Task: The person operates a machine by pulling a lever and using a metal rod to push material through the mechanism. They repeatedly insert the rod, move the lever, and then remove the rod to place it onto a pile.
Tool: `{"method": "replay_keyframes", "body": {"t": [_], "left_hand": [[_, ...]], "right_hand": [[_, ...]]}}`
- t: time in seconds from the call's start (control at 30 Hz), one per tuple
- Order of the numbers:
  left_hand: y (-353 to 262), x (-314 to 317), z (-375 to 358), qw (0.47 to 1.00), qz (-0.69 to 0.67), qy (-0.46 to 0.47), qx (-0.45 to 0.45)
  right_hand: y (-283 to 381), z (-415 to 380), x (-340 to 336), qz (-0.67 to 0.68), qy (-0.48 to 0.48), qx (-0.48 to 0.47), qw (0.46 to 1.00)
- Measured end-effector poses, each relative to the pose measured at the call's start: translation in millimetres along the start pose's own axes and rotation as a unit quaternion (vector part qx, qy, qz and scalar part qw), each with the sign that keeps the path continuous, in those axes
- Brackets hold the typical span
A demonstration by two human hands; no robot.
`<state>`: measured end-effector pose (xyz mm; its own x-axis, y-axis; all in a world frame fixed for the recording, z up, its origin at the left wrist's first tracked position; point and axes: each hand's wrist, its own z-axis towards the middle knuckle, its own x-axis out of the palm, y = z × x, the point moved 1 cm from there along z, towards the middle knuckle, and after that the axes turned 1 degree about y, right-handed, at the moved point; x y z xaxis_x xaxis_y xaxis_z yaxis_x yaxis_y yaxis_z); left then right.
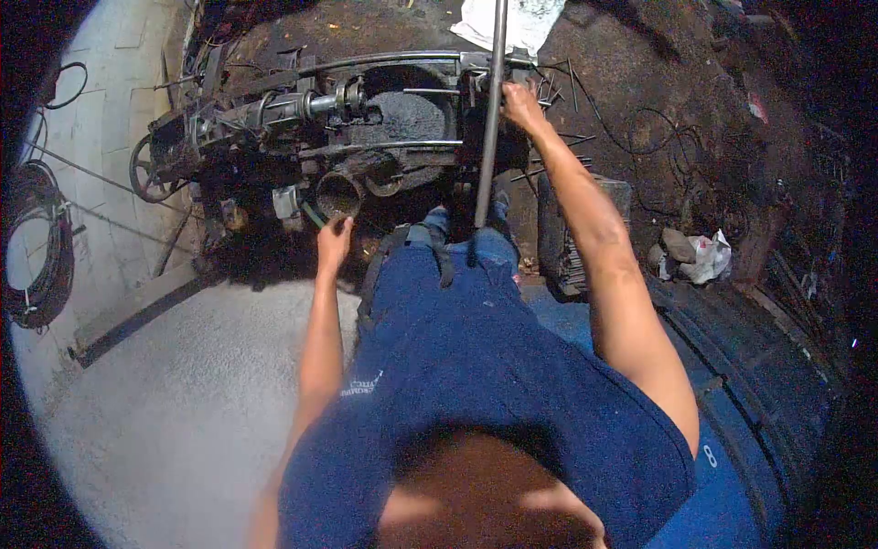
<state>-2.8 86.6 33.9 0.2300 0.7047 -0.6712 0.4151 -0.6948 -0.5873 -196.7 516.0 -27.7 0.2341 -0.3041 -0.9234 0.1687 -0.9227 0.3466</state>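
My left hand (336, 242) is closed around the end of a thin green handle (313, 214) at the near side of a dark, greasy machine (393, 157). Just right of that handle is the open round mouth of a metal pipe (339, 194). My right hand (523, 108) is closed at the machine's right end, right beside a long grey metal bar (491, 119). What its fingers grip is hidden. The bar slants across the machine's right side, its lower end over my legs. Two parallel rails, a shaft and a handwheel (151, 168) belong to the machine.
A dark box-like container (585, 224) stands right of my legs. Thin rods and a loose cable (658, 128) lie on the stained floor. Coiled hose (46, 247) hangs at the left wall. A white sheet (512, 26) and a plastic bag (706, 257) lie farther off.
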Motion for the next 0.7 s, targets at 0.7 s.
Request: {"method": "replay_keyframes", "body": {"t": [0.7], "left_hand": [[20,18,-12,0.998,0.002,0.039,-0.055]], "right_hand": [[-27,-48,-46,0.027,-0.132,0.129,0.982]]}}
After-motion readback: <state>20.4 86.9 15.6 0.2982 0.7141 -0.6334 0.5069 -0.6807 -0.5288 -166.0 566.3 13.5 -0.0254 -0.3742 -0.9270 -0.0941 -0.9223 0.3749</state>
